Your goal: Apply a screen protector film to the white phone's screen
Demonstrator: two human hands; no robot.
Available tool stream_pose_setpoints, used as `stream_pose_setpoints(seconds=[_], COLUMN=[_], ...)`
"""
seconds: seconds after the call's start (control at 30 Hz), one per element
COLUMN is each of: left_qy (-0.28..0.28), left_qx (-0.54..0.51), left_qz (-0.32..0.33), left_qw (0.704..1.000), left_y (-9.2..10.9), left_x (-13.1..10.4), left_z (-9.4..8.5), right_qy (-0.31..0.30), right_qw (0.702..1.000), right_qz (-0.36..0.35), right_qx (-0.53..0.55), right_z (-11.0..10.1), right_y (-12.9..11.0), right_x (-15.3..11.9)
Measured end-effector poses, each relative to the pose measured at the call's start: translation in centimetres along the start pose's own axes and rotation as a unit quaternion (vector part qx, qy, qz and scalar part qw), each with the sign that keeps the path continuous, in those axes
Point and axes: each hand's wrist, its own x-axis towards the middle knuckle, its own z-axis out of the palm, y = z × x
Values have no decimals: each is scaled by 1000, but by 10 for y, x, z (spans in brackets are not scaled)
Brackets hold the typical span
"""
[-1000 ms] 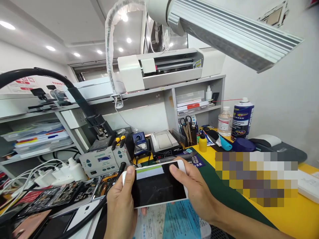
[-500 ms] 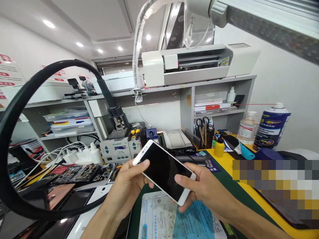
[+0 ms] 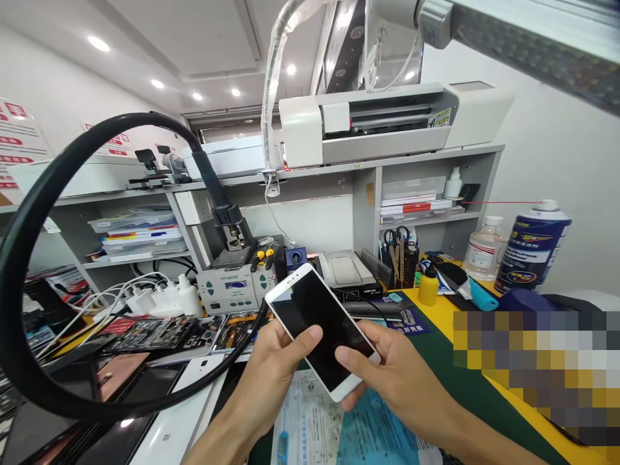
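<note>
A white phone with a dark screen (image 3: 322, 323) is held tilted above the work mat, its top edge toward the upper left. My left hand (image 3: 281, 365) grips the phone's lower left side, thumb lying over the screen. On the right side, my right hand (image 3: 387, 368) grips it too, with the thumb on the glass and fingers behind the lower end. Both thumb tips are close together but apart. Under the phone lies a white and blue printed sheet (image 3: 314, 429) on the green mat (image 3: 450, 349).
Phones and boards (image 3: 155, 336) lie at the left beneath a thick black hose (image 3: 121, 410). Behind stands a grey repair station (image 3: 227, 290). A yellow bottle (image 3: 427, 287), a clear bottle (image 3: 483, 248) and a blue spray can (image 3: 533, 248) stand at the right.
My left hand has slid down the phone's side toward the right, its thumb now further over the screen. The phone's upper end has risen and turned a little more upright.
</note>
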Motion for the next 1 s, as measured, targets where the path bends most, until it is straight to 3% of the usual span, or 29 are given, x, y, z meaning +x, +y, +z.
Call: stream_pose_setpoints(seconds=[0.63, 1.0], left_qy=[-11, -11], left_qx=[3, 24], left_qz=[8, 10], left_qw=[1000, 1000], left_y=[4, 3], left_x=[1, 0], left_z=[-4, -7], right_qy=[-46, -28], right_qw=[999, 999], right_qz=[3, 14], right_qx=[26, 20], right_z=[-2, -2], right_y=[1, 3], right_x=[-3, -2])
